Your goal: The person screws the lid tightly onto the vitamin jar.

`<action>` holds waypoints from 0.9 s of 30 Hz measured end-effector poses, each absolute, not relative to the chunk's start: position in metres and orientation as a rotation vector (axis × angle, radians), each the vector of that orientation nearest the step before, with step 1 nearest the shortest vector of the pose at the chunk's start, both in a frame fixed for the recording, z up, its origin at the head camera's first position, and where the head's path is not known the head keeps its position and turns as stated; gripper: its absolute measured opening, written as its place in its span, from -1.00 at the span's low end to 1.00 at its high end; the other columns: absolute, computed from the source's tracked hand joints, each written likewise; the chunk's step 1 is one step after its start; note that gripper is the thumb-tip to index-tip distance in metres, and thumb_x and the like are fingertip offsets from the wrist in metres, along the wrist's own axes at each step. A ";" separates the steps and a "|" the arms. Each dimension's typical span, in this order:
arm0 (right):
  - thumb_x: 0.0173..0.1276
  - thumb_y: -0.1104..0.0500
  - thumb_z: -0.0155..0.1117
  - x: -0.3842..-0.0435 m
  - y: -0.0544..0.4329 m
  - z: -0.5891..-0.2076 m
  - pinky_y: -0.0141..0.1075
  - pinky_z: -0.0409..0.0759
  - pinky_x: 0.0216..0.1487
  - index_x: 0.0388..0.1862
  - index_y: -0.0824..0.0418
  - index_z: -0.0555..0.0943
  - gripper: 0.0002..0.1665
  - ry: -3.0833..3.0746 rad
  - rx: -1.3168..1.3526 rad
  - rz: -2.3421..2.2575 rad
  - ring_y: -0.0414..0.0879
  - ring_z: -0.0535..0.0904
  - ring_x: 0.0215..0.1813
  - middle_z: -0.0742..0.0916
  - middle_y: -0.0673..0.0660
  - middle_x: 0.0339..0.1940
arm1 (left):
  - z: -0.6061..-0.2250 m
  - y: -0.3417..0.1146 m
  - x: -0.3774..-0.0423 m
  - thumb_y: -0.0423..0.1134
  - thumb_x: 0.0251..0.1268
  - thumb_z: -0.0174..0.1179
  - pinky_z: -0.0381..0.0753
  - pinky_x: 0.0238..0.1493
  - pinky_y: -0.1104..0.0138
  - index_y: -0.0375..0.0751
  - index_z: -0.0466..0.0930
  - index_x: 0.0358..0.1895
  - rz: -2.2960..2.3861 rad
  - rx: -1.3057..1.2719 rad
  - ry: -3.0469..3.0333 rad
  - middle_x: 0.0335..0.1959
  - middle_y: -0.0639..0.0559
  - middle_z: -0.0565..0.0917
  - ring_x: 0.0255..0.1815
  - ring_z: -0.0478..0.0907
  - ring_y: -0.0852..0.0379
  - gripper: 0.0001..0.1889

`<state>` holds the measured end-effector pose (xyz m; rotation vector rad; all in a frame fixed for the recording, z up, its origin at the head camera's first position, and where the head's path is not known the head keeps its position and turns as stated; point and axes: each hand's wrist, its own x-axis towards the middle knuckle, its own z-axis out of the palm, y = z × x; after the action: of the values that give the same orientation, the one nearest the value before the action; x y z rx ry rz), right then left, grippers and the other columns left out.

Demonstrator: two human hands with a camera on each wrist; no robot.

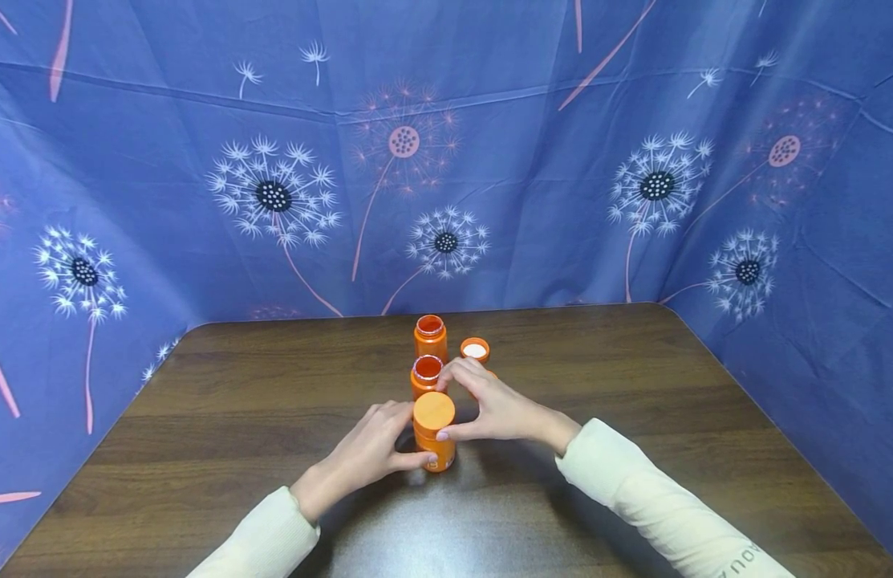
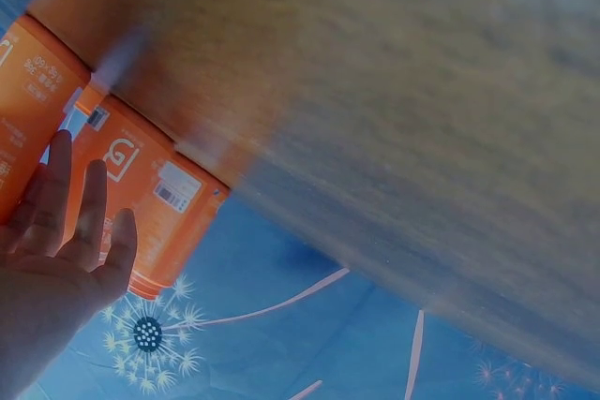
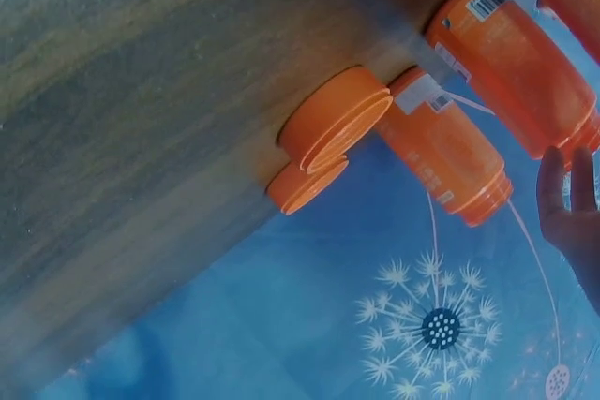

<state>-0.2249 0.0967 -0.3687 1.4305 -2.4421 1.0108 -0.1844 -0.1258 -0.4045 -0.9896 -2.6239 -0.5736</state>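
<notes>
An orange bottle (image 1: 435, 453) with its lid (image 1: 434, 411) on stands nearest the person. My left hand (image 1: 374, 445) grips its body, thumb across the front and fingers on the far left side. From the right, my right hand (image 1: 493, 408) pinches around the lid, thumb at its near lower edge and index fingertip at its far side. Directly behind stands an uncapped orange bottle (image 1: 423, 384), and behind that another uncapped one (image 1: 431, 341). The left wrist view shows the left fingers (image 2: 92, 213) stretched alongside the labelled bottles.
Right of the rear bottle, a removed lid (image 1: 475, 349) lies with its white inside up. A second lid (image 3: 337, 119) lies close to it, mostly hidden by the right hand in the head view. Patterned blue cloth (image 1: 518, 177) hangs behind the brown wooden table (image 1: 273, 385).
</notes>
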 end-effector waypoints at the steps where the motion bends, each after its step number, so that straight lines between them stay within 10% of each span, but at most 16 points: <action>1: -0.03 -0.18 0.40 -0.225 0.097 -0.368 -0.24 0.37 0.11 -0.09 0.07 0.42 -0.40 -2.436 1.451 1.011 -0.26 0.36 0.06 0.51 -0.09 -0.07 | -0.404 -0.126 -0.184 0.22 -0.07 0.27 0.44 -0.02 0.20 0.07 0.47 0.00 -0.576 -0.991 -2.625 -0.15 0.22 0.62 -0.12 0.50 0.28 -0.45; 14: 0.12 0.12 0.31 -0.231 0.104 -0.359 -0.17 0.32 0.16 0.20 0.11 0.40 -0.38 -2.457 1.669 1.028 -0.15 0.33 0.16 0.48 -0.02 0.15 | -0.404 -0.126 -0.184 0.23 -0.04 0.24 0.43 0.02 0.19 0.05 0.45 0.03 -0.577 -0.979 -2.656 -0.09 0.18 0.62 -0.05 0.51 0.26 -0.43; 27: 0.11 0.06 0.34 -0.231 0.104 -0.358 -0.05 0.18 0.30 0.06 0.02 0.47 -0.50 -2.464 1.628 1.035 -0.18 0.35 0.17 0.52 -0.05 0.08 | -0.405 -0.126 -0.185 0.24 -0.05 0.24 0.43 0.00 0.20 0.06 0.45 0.04 -0.569 -0.974 -2.657 -0.09 0.18 0.62 -0.06 0.51 0.26 -0.42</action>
<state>-0.2308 0.1040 -0.3576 1.6281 -2.4639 1.0347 -0.1847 -0.1262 -0.4046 -0.9736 -2.6574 -0.5693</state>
